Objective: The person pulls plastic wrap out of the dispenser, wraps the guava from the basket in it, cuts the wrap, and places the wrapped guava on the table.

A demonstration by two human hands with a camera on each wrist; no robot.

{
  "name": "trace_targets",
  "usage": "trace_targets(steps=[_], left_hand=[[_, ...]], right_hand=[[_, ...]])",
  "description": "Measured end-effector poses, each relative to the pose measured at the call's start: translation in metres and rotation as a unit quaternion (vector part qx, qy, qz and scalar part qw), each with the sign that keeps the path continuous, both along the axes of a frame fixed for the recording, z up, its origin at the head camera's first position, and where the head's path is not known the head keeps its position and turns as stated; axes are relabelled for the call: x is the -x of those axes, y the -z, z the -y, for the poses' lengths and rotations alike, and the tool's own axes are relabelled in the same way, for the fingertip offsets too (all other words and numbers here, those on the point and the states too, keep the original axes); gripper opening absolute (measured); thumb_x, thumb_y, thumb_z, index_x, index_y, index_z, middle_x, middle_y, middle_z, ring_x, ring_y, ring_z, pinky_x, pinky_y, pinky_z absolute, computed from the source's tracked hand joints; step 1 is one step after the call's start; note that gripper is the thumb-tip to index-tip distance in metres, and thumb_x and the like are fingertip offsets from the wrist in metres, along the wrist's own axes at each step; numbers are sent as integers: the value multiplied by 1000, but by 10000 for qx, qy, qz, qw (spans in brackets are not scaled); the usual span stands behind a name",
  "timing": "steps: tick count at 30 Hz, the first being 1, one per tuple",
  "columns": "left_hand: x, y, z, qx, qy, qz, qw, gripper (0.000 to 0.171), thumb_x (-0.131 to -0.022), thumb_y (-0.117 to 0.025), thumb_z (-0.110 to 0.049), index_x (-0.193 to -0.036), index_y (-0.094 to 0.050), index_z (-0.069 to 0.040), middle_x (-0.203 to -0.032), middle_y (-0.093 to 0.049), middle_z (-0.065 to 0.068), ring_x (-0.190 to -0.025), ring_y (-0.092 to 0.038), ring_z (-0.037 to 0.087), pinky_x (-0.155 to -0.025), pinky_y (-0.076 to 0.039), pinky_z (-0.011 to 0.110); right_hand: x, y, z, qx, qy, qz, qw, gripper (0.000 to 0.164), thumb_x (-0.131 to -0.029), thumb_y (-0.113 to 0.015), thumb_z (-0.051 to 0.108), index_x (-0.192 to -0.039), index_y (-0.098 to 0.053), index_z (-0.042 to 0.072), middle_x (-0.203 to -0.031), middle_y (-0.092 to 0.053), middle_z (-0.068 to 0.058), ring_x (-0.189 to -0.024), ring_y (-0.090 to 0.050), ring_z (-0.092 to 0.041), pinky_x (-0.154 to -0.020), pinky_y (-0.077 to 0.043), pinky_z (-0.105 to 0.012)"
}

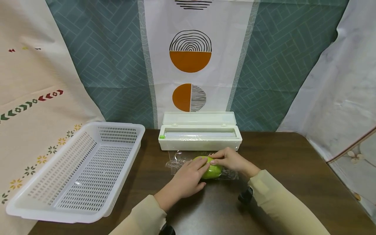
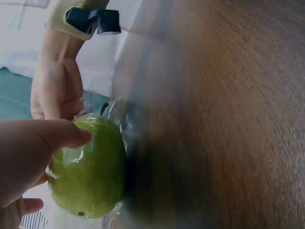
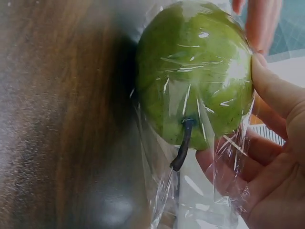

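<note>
- Table [image 1: 293, 163]: dark, smooth wood under all the work in front of you.
- White basket [image 1: 58, 217]: perforated, on your left, well apart from both hands.
- White box [image 1: 199, 144]: lid raised, standing just beyond the green fruit [image 1: 212, 173]; a small green tab [image 1: 162, 136] sits at its left end.
- Clear film [image 1: 177, 161]: spread to either side of the fruit and creased across its skin. Judged thin, light and limp, liable to cling and to tear if you drag it; take it by a loose margin, between thumb and fingertip.
- Your left hand [image 1: 189, 176]: fingers extended and laid over the fruit's near left side, thumb spread apart from them.
- Your right hand [image 1: 230, 160]: fingers bent, thumb and forefinger pinching the film at the fruit's upper right. Whether the tips also bear on the skin is not certain, your own hand covering part of the contact.
- Green fruit: on the table between your hands, the box behind it, stem end toward your right. Judged firm, moderately light and apt to roll; the glossy wrap may let it slip. Bruising is possible under hard thumb pressure. Hold it by the broad flanks with a cupped palm.
- Stem [image 3: 183, 143]: dark, bent, lying under film. Judged brittle and able to pierce the wrap; not a lifting point.
</note>
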State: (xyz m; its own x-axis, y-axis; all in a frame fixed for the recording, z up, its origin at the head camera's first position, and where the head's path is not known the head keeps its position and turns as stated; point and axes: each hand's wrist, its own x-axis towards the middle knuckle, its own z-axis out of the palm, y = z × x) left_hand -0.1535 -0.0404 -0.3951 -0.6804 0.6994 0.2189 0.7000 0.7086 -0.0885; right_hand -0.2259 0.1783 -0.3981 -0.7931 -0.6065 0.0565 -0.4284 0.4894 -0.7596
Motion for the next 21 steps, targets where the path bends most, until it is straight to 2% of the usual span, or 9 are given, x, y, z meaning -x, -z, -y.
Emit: trace_targets(steps=[4, 8, 12, 14, 17, 19, 21], left_hand=[[-1, -1, -5, 216, -213, 240, 9993, 74, -83, -70, -42, -143, -41, -9, -149, -39, 7, -138, -36, 23, -106, -39, 43], [2, -2, -7, 210, -374, 360, 9984, 79, -81, -71, -42, -144, -38, -7, -150, -38, 8, -138, -35, 23, -107, -37, 43], [8, -2, -9, 210, -493, 415, 9977, 80, -80, -73, -43, -144, -40, -8, -149, -40, 7, -137, -38, 23, -107, -38, 43], [11, -2, -10, 223, -572, 461, 9971, 80, -79, -74, -42, -143, -41, -8, -148, -41, 7, -136, -39, 23, -107, -38, 43], [16, -2, -11, 263, -707, 543, 9957, 80, -78, -75, -43, -142, -41, -9, -148, -40, 7, -136, -40, 23, -107, -38, 42], [20, -2, -11, 284, -782, 603, 9947, 81, -78, -75, -43, -142, -41, -9, -149, -39, 7, -136, -39, 23, -107, -38, 43], [23, -1, -11, 253, -811, 683, 9940, 81, -78, -75, -43, -143, -40, -9, -150, -38, 7, -137, -38, 22, -108, -37, 43]], right_hand=[[3, 0, -1, -57, -58, 133, 9999, 39, -88, -66, 24, -117, -65, -2, -115, -66, -19, -104, -63, -22, -81, -50, -22], [4, -1, -3, -263, -34, 168, 9995, 40, -92, -60, 29, -121, -63, 1, -120, -65, -15, -102, -61, -17, -81, -49, -23], [4, -2, -2, -579, 75, -34, 9983, 43, -97, -52, 35, -126, -61, 5, -125, -63, -11, -107, -60, -20, -87, -49, -33], [1, -4, -3, -674, 212, -256, 9972, 45, -98, -49, 35, -129, -58, 4, -128, -61, -11, -114, -59, -23, -92, -48, -39], [-6, -7, -3, -678, 404, -749, 9941, 44, -96, -54, 31, -131, -56, 4, -129, -60, -12, -116, -58, -25, -93, -48, -43], [-12, -10, -2, -759, 356, -1286, 9881, 44, -93, -60, 26, -130, -57, 4, -128, -61, -12, -115, -59, -26, -93, -48, -44], [-19, -11, 0, -1069, 266, -1887, 9758, 45, -89, -65, 26, -128, -59, 5, -128, -61, -10, -117, -58, -27, -97, -44, -49]])
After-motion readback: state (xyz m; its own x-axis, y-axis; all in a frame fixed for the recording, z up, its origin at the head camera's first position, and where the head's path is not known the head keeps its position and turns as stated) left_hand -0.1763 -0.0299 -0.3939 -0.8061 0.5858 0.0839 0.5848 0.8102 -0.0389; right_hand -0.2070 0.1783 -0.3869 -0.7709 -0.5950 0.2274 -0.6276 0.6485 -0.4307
